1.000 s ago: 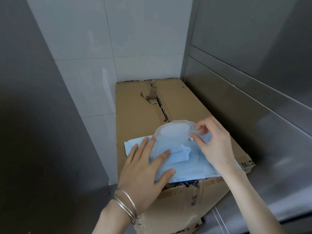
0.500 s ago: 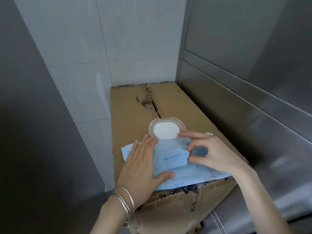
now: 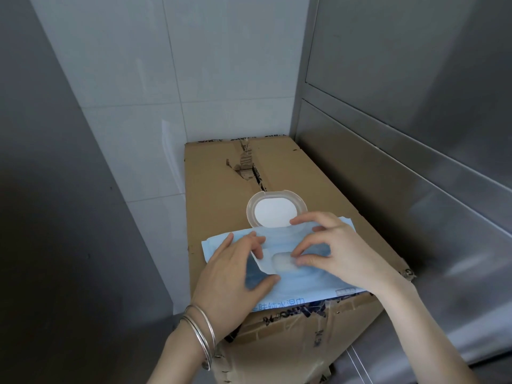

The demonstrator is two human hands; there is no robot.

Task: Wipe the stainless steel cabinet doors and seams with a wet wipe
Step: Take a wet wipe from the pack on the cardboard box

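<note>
Glossy white wall tiles (image 3: pixel 221 79) fill twelve o'clock, with brushed stainless steel cabinet doors (image 3: pixel 415 79) and their straight seams at three o'clock and a dull steel panel (image 3: pixel 55 189) at nine. Between them a corrugated cardboard box (image 3: pixel 216 195), its top seam torn, stands at six o'clock. On it lies our soft blue wet-wipe pack (image 3: pixel 304 284), its clear oval flip lid (image 3: pixel 273 213) open toward twelve o'clock. Our left hand (image 3: pixel 230 270), thin metal bangles (image 3: pixel 205 331) at the wrist, presses the pack flat with spread fingers. Our right hand (image 3: pixel 346 253) pinches at the pack's pale opening with curled fingertips (image 3: pixel 297 259); whether a wipe sits between them we cannot tell.
</note>
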